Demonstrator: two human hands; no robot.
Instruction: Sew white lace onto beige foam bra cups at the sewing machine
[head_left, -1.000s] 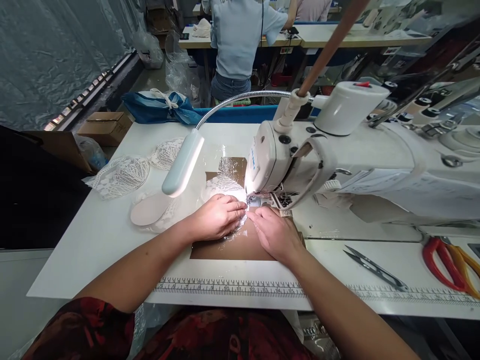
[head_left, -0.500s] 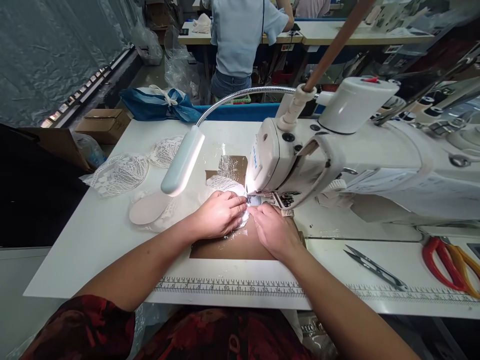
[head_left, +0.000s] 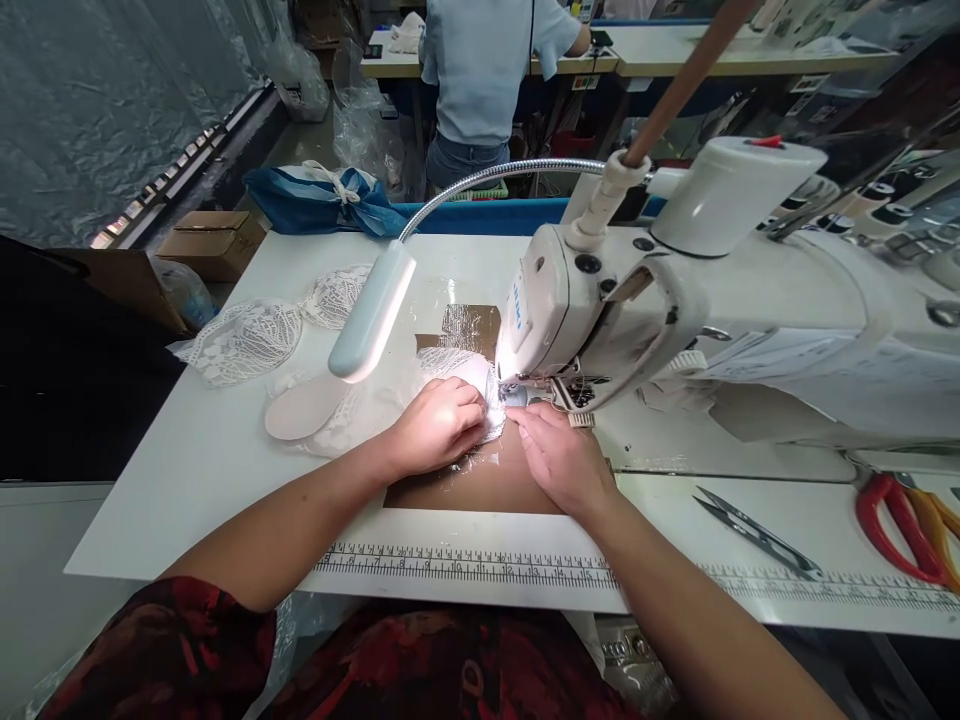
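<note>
A white lace bra cup (head_left: 477,372) lies under the lit needle area of the white sewing machine (head_left: 536,300). My left hand (head_left: 441,425) rests on the cup's near left side, fingers curled and closed on its fabric. From the other side, my right hand (head_left: 559,450) has its fingertips pressed together at the cup's edge, just beside the presser foot (head_left: 511,392). The thumb and lower fingers of that hand are partly hidden. Beneath both hands is a brown board (head_left: 465,490), partly covered with shiny clear tape.
To the left lie lace cups (head_left: 247,340) and a pale oval pad (head_left: 304,408). A lamp (head_left: 373,310) hangs over the table. Thread snips (head_left: 757,532) and red-handled scissors (head_left: 892,525) lie at right, near a printed ruler (head_left: 465,573). A person (head_left: 480,80) sits beyond.
The view has shifted slightly. My left fingers have drawn back from the needle and curled more, showing more of the cup. My right fingertips stay beside the presser foot.
</note>
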